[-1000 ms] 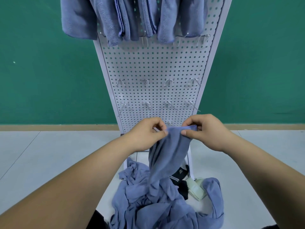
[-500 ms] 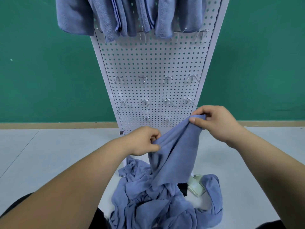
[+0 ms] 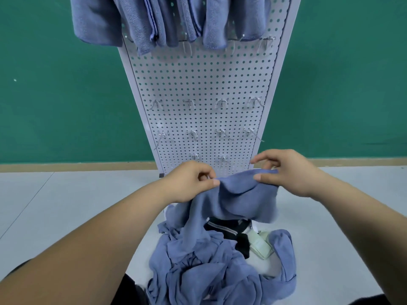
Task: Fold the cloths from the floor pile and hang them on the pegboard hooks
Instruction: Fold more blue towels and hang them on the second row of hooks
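Just above the floor pile (image 3: 209,265), both hands hold one blue cloth (image 3: 237,197) up by its top edge. The left hand (image 3: 189,181) pinches one end between thumb and forefinger, and the right hand (image 3: 286,170) grips the other. Its lower part trails into the pile. Behind stands the pegboard (image 3: 198,80), with hung cloths (image 3: 141,20) along its top and bare hooks (image 3: 221,103) below.

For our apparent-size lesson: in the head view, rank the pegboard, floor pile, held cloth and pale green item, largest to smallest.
1. pegboard
2. floor pile
3. held cloth
4. pale green item, partly hidden
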A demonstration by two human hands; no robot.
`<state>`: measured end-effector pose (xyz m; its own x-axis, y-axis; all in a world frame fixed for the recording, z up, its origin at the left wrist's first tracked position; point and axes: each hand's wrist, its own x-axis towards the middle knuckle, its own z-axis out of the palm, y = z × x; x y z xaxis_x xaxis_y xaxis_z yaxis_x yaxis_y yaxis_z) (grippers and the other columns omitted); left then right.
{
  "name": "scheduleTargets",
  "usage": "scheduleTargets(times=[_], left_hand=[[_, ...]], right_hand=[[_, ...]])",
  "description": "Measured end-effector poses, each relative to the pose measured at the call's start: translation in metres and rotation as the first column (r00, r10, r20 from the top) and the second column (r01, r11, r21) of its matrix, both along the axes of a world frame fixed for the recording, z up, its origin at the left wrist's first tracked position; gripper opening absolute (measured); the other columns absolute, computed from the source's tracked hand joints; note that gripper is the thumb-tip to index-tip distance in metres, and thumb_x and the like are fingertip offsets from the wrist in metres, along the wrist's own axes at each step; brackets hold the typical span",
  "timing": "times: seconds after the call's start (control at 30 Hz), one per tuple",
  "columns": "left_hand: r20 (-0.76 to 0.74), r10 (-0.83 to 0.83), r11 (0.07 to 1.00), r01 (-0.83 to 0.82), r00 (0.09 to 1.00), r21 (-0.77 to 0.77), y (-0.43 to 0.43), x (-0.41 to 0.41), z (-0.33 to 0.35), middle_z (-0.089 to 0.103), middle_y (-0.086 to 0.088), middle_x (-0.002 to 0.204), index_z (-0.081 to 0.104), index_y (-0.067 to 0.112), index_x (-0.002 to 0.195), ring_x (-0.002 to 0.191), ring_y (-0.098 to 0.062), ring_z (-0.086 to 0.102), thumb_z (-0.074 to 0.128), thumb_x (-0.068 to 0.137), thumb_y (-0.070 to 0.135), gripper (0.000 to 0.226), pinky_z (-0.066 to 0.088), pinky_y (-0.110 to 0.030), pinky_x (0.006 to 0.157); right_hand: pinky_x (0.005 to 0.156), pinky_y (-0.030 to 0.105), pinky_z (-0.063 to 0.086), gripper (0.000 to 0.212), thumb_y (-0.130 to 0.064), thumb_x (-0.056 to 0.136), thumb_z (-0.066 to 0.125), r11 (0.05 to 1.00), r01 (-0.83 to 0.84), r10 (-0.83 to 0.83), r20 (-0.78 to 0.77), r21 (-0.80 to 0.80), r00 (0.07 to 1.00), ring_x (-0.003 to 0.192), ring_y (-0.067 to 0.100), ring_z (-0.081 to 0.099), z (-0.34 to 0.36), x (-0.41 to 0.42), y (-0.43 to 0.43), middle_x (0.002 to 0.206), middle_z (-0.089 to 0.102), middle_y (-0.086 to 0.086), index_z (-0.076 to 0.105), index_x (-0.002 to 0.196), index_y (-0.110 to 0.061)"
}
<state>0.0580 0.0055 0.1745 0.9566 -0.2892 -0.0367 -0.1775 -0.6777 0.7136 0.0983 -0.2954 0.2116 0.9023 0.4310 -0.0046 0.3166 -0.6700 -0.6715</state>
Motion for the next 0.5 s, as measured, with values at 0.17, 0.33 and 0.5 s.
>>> scheduleTargets(times=[0.17,0.33,0.5], left_hand=[[0.047,-0.064,0.988,0.07,0.997,-0.138,-0.03,-0.005,0.013,0.06,0.01,0.068,0.078,0.023,0.092,0.059,-0.004,0.046,0.078,0.095,0.032,0.009,0.04,-0.018,0.064],[-0.02,-0.055,0.991,0.053,0.998,-0.12,-0.024,-0.002,0.009,0.065,0.009,0.073,0.071,0.021,0.092,0.059,-0.003,0.05,0.083,0.09,0.034,0.018,0.043,-0.02,0.062],[-0.169,-0.088,0.984,0.112,0.982,0.138,0.002,-0.001,0.0,0.064,0.013,0.076,0.064,0.023,0.09,0.061,-0.002,0.052,0.084,0.089,0.035,0.023,0.045,-0.021,0.064]], right_hand=[[0.068,0.02,0.045,0.029,-0.035,0.089,0.083,0.985,-0.171,0.17,-0.015,-0.03,0.985,0.069,0.001,0.056,-0.013,-0.019,0.049,0.074,0.063,-0.015,0.072,0.115,-0.042],[0.054,0.019,0.039,0.011,-0.035,0.091,0.079,0.991,-0.089,0.09,0.005,-0.1,0.996,0.054,0.003,0.052,-0.014,-0.017,0.053,0.064,0.062,-0.011,0.074,0.084,-0.029],[0.061,0.029,0.049,0.011,-0.034,0.092,0.081,0.988,0.005,-0.008,-0.016,-0.153,1.0,0.059,0.009,0.057,-0.004,-0.004,0.026,0.071,0.072,0.0,0.078,0.086,-0.025]])
